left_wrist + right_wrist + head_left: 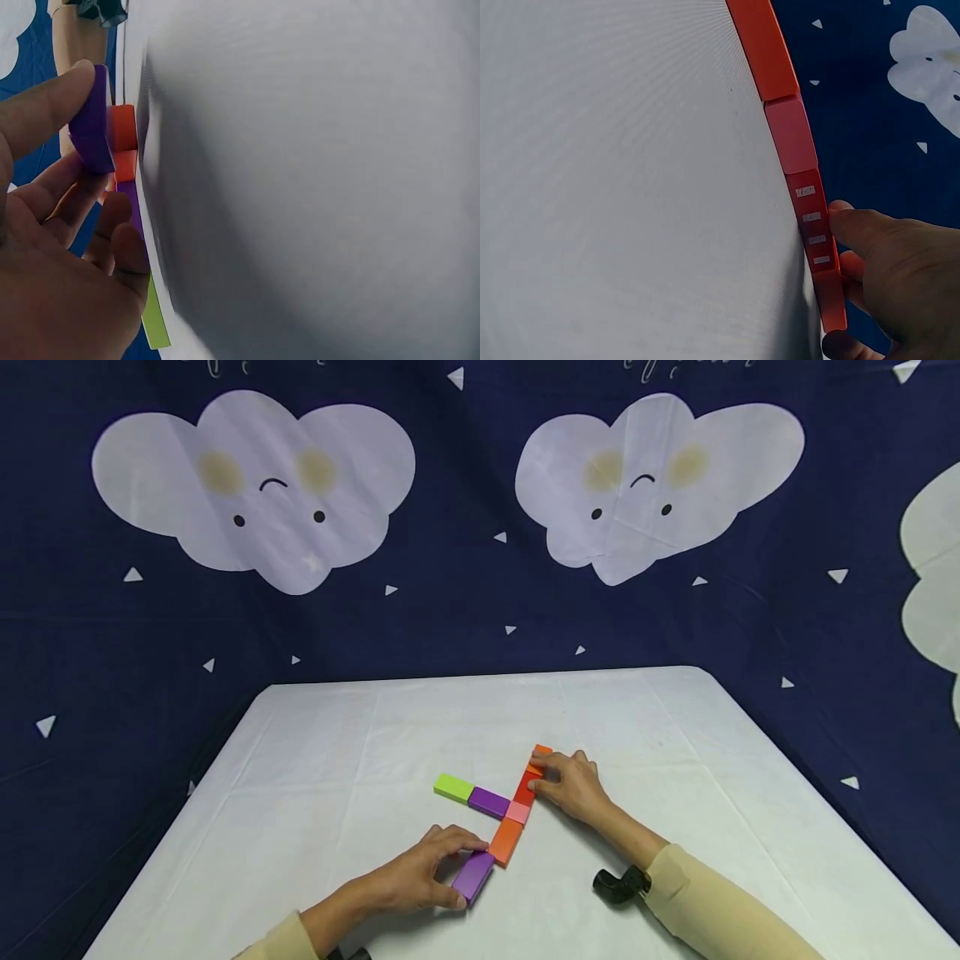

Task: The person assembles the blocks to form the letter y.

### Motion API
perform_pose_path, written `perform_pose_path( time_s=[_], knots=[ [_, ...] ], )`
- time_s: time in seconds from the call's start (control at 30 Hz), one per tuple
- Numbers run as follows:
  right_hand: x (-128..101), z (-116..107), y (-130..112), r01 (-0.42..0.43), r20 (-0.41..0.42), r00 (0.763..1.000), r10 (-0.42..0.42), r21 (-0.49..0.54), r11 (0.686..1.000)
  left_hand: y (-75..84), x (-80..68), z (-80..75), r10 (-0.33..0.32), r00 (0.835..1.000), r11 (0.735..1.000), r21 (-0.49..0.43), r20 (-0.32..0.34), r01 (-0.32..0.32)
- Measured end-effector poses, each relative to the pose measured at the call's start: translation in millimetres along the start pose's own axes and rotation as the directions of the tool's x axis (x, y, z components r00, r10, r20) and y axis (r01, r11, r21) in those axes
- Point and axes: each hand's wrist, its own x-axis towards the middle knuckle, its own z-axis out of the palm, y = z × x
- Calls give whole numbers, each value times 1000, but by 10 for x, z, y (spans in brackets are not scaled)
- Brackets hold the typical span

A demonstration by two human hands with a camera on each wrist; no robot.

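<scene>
My left hand [420,872] pinches a purple block [473,876] between thumb and fingers; in the left wrist view this purple block [91,127] is tilted. Its far end meets or nearly meets the near orange block [506,842]. My right hand [573,787] holds the far end of the row, thumb against the red block [525,788] and a finger over the far orange block [542,750]. A pink block [517,812] sits between the red and near orange ones. White marks show on the red block [810,217] in the right wrist view.
Branching left from the pink block are another purple block [489,802] and a lime green block [453,787]. All lie on a white-covered table [337,735]. A dark blue cloth with clouds [255,493] hangs behind. A black device [621,887] is on the right wrist.
</scene>
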Motion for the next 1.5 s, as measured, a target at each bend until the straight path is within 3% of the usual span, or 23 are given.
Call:
perform_pose_path(
  time_s=[0.4, 0.63, 0.83, 1.07, 1.5],
  knots=[
    [-6, 11, 8, 2, -14, 1000, -2, -3, 1000, -16, -12, 54, 43, 999, 997, 64, 9, -43],
    [-13, 18, 19, -6, 0, 1000, 6, -9, 1000, -29, -22, 37, 12, 1000, 995, 104, -7, -11],
    [-10, -8, 20, -16, 10, 1000, 16, -5, 1000, -31, -26, 13, -3, 1000, 995, 98, -5, 3],
    [-12, -5, 29, -13, 8, 1000, 13, 0, 1000, -26, 11, 53, 38, 999, 992, 122, -20, -36],
    [-2, -5, 22, -1, 1, 1000, 1, -5, 1000, -24, 45, 73, 46, 998, 993, 109, -36, -42]
  ],
)
